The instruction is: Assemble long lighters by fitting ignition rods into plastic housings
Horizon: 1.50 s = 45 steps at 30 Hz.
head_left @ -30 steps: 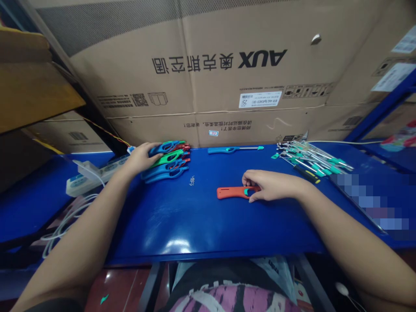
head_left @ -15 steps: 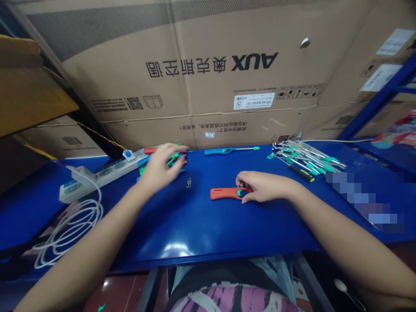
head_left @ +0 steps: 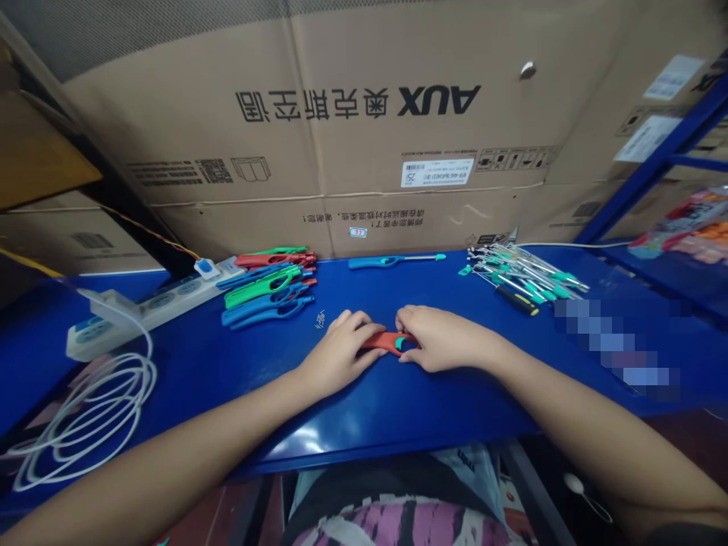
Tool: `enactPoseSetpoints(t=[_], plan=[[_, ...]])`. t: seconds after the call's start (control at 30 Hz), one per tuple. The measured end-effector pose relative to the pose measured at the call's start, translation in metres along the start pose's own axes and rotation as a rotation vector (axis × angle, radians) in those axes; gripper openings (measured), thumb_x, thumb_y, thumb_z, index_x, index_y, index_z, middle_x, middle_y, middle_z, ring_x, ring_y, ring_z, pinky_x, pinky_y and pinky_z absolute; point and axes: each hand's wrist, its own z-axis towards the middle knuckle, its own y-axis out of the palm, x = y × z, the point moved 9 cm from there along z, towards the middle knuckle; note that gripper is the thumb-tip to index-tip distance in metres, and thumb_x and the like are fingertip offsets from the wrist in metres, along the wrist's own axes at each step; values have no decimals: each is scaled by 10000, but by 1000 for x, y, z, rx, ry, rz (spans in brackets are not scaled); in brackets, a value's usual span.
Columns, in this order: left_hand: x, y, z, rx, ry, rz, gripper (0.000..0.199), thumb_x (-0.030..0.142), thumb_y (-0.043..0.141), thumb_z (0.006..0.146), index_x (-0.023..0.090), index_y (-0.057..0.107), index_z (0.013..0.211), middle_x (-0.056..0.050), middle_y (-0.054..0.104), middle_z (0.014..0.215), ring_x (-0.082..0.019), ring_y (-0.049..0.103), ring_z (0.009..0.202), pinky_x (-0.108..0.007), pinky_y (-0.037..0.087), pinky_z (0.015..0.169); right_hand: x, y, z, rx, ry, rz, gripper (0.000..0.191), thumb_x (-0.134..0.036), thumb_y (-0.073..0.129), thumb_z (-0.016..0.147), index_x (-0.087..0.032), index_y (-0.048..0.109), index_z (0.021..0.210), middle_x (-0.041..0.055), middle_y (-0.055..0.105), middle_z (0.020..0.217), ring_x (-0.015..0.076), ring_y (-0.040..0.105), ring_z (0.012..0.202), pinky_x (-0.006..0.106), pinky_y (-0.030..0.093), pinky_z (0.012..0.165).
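A red lighter body point(head_left: 387, 343) with a green trigger lies low over the blue table, held from both ends. My left hand point(head_left: 340, 351) has its fingers closed round the left end, hiding it. At the other end, my right hand point(head_left: 435, 338) pinches it just beyond the trigger opening. A small heap of tiny metal pieces point(head_left: 320, 319) sits left of my left hand. Farther left is a pile of red, green and blue lighter bodies point(head_left: 267, 287).
A blue lighter with a metal rod point(head_left: 372, 262) lies at the back. Metal rods with green tips point(head_left: 526, 269) and a black-yellow screwdriver point(head_left: 516, 299) are at right. A power strip point(head_left: 153, 303) and coiled white cable point(head_left: 85, 425) lie left. Cardboard point(head_left: 353, 152) stands behind.
My left hand has come from above the pile of lighter bodies to the red body and closed on it. The red body and my right hand have shifted slightly left in view.
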Motion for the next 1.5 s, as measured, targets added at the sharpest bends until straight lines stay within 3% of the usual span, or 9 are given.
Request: enactPoseSetpoints(t=[0.4,0.53,0.8,0.93,1.07,1.2,1.37,1.5], plan=[[0,-5,-4,12,6,81,304,437,618,965,213,637,1169,-80,640,1125,-269,535,997,-419,443,858,-3,-1,2,33,22,8,326,-438,721,833,-181,529,890,92,654,918,216,591,763,306,345,618],[1,-5,-4,20,39,9,274,408,632,962,210,610,1150,-81,633,1138,-265,549,1019,-424,450,890,-2,-2,4,33,2,47,374,-476,734,820,-194,495,881,70,649,913,191,560,717,293,319,587],[-7,0,-5,47,78,-83,343,353,535,1017,203,526,1325,-105,600,1208,-265,557,1082,-435,466,966,2,-7,6,108,-79,-3,363,-454,708,848,-188,504,988,80,664,897,228,599,771,297,316,614],[-9,-1,-4,55,64,-76,331,367,524,1020,203,555,1306,-104,600,1184,-267,561,1066,-438,477,951,3,-10,8,157,-143,7,341,-416,723,843,-188,515,987,74,659,904,229,592,814,295,332,646],[-9,-4,-4,78,45,-109,300,369,533,1015,202,573,1260,-99,609,1182,-262,564,1075,-436,475,962,17,-12,11,165,-139,165,447,-515,767,798,-203,517,997,23,631,882,179,546,741,273,330,614],[-12,-6,-3,111,16,-170,295,387,530,1014,194,578,1231,-103,627,1185,-259,570,1097,-435,471,980,35,-20,13,231,-132,370,564,-582,831,695,-191,557,997,20,598,936,162,537,794,259,389,665],[-17,-9,-1,143,-29,-237,293,380,508,1016,191,577,1229,-104,651,1203,-253,587,1102,-424,471,989,40,-21,17,261,-162,554,433,-537,805,733,-164,596,802,-14,563,773,128,485,702,247,383,634],[-18,-12,-2,167,-53,-337,299,388,473,1023,205,571,1238,-92,656,1219,-247,605,1129,-399,467,1011,44,-18,21,262,-171,725,344,-487,687,847,-147,635,839,-12,586,735,123,501,672,251,410,631]])
